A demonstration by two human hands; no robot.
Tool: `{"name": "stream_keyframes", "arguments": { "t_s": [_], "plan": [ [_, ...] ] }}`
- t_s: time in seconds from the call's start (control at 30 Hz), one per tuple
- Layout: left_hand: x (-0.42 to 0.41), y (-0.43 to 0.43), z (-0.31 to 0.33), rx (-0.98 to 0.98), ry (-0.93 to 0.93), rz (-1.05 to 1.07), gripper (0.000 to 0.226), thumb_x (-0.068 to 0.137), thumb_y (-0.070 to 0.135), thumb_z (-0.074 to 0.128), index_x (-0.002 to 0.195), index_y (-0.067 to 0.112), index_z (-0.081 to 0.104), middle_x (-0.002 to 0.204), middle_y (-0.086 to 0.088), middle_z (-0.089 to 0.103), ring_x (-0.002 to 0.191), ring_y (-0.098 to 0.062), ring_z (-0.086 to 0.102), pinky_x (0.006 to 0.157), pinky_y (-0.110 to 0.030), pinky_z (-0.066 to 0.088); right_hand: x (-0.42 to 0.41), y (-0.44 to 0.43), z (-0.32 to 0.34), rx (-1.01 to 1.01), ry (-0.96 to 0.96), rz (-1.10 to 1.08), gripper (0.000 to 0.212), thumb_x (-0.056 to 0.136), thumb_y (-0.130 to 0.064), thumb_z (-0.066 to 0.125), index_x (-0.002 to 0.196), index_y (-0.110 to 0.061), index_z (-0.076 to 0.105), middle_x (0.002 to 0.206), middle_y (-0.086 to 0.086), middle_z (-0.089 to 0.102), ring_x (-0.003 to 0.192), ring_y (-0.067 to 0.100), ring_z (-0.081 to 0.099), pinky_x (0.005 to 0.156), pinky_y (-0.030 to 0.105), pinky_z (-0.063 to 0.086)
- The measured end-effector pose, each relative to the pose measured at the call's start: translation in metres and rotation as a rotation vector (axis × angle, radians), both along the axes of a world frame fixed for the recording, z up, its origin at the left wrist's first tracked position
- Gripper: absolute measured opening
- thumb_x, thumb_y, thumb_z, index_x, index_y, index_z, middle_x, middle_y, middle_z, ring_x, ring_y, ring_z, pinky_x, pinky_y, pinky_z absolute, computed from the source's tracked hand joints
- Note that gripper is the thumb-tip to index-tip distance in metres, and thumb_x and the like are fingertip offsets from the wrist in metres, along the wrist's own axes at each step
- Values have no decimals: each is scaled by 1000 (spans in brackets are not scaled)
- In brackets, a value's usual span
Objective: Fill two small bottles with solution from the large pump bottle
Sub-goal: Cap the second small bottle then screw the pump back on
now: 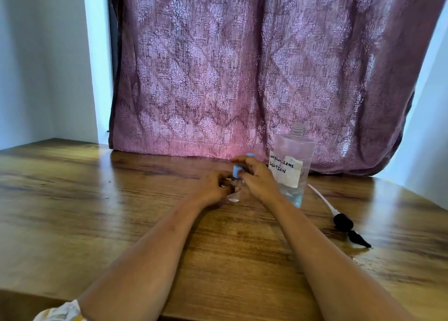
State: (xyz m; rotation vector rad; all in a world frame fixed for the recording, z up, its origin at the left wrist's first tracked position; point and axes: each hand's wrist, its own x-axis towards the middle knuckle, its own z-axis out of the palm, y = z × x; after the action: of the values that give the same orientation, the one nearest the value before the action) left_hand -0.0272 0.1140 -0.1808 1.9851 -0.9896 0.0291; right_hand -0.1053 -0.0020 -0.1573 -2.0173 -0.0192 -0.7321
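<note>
A small clear bottle (234, 196) stands on the wooden table (121, 199), with a light blue cap (236, 171) on top. My left hand (212, 187) grips the bottle's body. My right hand (258, 177) is closed around the blue cap. A second blue cap (250, 155) pokes up just behind my right hand; the bottle under it is hidden. The large clear bottle (292, 165), labelled lens solution, stands open to the right with a little liquid in it. Its black pump head (349, 228) with white tube lies on the table further right.
A purple patterned curtain (242, 66) hangs right behind the bottles along the table's back edge. White walls stand at the left and right. The table's front edge runs under my forearms.
</note>
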Motion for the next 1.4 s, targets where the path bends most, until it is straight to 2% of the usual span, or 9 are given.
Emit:
{"name": "stream_keyframes", "arguments": {
  "t_s": [0.13, 0.27, 0.4, 0.53, 0.77, 1.0, 1.17, 1.3, 1.4],
  "plan": [
    [-1, 0, 0, 3, 3, 7, 33, 82, 25, 70, 114, 22, 65, 101, -4, 71, 95, -16, 65, 86, -32, 50, 1, -4, -1, -192, 1, -95, 26, 87, 2, 57, 106, -12, 67, 102, -1, 66, 95, 6, 58, 74, -2, 40],
    [-3, 0, 0, 2, 1, 17, 27, 82, 22, 70, 108, 16, 66, 95, -3, 70, 90, -16, 64, 78, -29, 49, 2, -8, -1, -293, -66, -260, 26, 74, -16, 76, 96, -10, 65, 80, -6, 59, 68, 0, 49, 61, 14, 37],
    [-5, 0, 2, 0, 5, 3, 30, 83, 21, 69, 111, 16, 65, 97, -1, 69, 88, -12, 61, 77, -24, 45, 3, -9, -6, -339, -91, -306, 45, 77, -30, 74, 114, -15, 54, 104, 3, 51, 89, 12, 48, 74, 25, 40],
    [-5, 0, 2, -14, 20, -18, 34, 82, 20, 70, 115, 17, 65, 99, -4, 70, 91, -13, 63, 78, -25, 47, 2, -6, -6, -333, -59, -194, 36, 93, -18, 53, 129, -17, 50, 124, 9, 53, 111, 20, 52, 92, 27, 41],
    [-3, -1, 0, 21, 30, -8, 36, 83, 18, 68, 118, 17, 62, 106, -6, 70, 98, -18, 65, 90, -35, 50, 5, -2, -4, -380, -8, -283, 28, 88, -12, 58, 113, -20, 50, 97, 6, 65, 87, 18, 61, 68, 25, 46],
    [-4, -5, 0, 17, 81, -24, 34, 85, 13, 65, 119, 14, 60, 110, -6, 68, 100, -16, 62, 91, -34, 48, 5, -1, -3, -407, -43, -332, 34, 83, -8, 61, 101, -23, 36, 81, 4, 61, 68, 14, 53, 49, 17, 32],
    [0, -9, -7, 16, 8, 8, 33, 83, 18, 66, 115, 22, 63, 107, 0, 71, 101, -14, 65, 93, -41, 51, 4, -2, -4, -344, -61, -341, 37, 82, -11, 65, 97, -23, 33, 79, 0, 57, 66, 10, 54, 49, 14, 34],
    [-3, -9, -12, -12, -78, 60, 33, 80, 28, 68, 113, 27, 63, 99, 9, 73, 86, -8, 65, 81, -33, 53, -2, 0, -3, -220, -91, -266, 42, 85, -19, 67, 117, -16, 40, 86, -3, 59, 78, 13, 60, 60, 13, 43],
    [-7, -8, -8, -74, -115, 188, 33, 80, 30, 69, 112, 28, 65, 97, 7, 72, 84, -11, 65, 72, -27, 46, -4, -4, -1, -123, -132, -259, 40, 92, -28, 55, 126, -17, 36, 97, 2, 61, 86, 19, 64, 70, 28, 52]
  ]
}}
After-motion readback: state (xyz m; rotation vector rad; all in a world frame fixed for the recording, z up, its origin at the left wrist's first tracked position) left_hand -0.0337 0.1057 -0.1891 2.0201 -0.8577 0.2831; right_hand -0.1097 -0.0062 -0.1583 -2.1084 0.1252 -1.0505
